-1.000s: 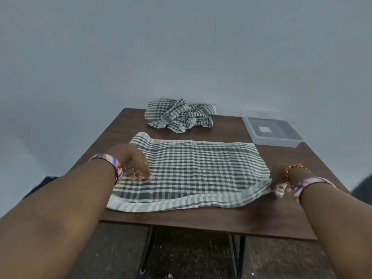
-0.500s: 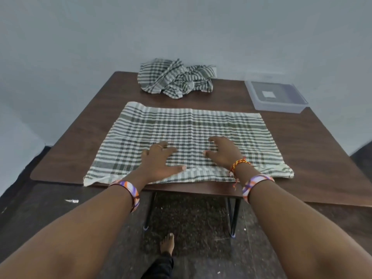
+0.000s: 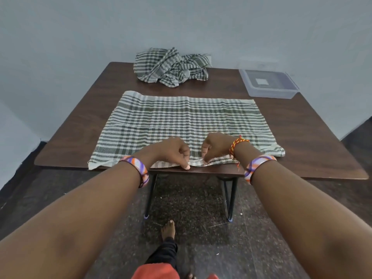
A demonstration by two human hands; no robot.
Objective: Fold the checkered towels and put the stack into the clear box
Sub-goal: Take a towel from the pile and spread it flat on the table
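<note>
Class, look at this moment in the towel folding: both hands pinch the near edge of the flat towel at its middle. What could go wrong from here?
1. Both hands, left hand and right hand, grip the spread towel only at mid-edge, so its outer corners may sag and the fold go crooked.
2. The near hem lies at the table edge; a pull could drag it off.
3. A far sweep might catch the crumpled towels.

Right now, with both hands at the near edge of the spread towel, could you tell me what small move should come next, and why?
Probably lift the near hem and carry it toward the far edge. The left hand and right hand both pinch the hem of the spread towel, which lies flat and unfolded, so it seems ready for folding in half.
</note>
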